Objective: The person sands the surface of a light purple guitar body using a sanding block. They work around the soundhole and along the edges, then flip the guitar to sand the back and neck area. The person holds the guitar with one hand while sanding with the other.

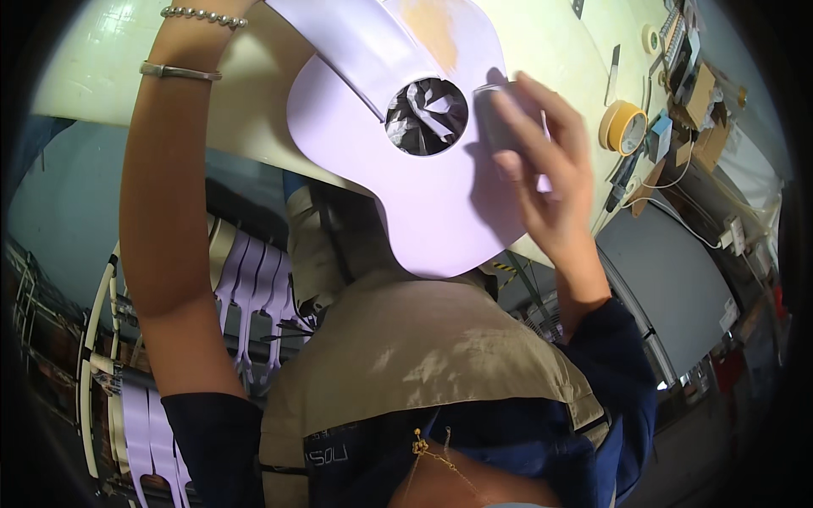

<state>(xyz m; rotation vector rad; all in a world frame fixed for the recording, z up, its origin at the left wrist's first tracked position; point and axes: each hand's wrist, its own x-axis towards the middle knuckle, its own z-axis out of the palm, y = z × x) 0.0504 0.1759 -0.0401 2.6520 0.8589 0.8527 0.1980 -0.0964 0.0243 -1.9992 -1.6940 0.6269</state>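
A lilac guitar body (373,161) lies tilted on a cream workbench (559,51), its lower end hanging over the bench edge toward me. Crumpled paper fills its round sound hole (426,116). My right hand (546,178) presses a small grey block (500,118) flat against the guitar top, just right of the sound hole. My left forearm (169,212) reaches up past the guitar's left side. Two bracelets (190,42) show at the wrist, and the hand itself is cut off by the top edge. A bare orange-brown patch (432,25) shows on the upper part of the guitar.
A yellow tape roll (624,127) lies on the bench to the right, beside a blue box, cardboard pieces (701,97) and cables. A rack with several lilac guitar parts (254,288) stands below on the left. A grey panel (677,279) sits at lower right.
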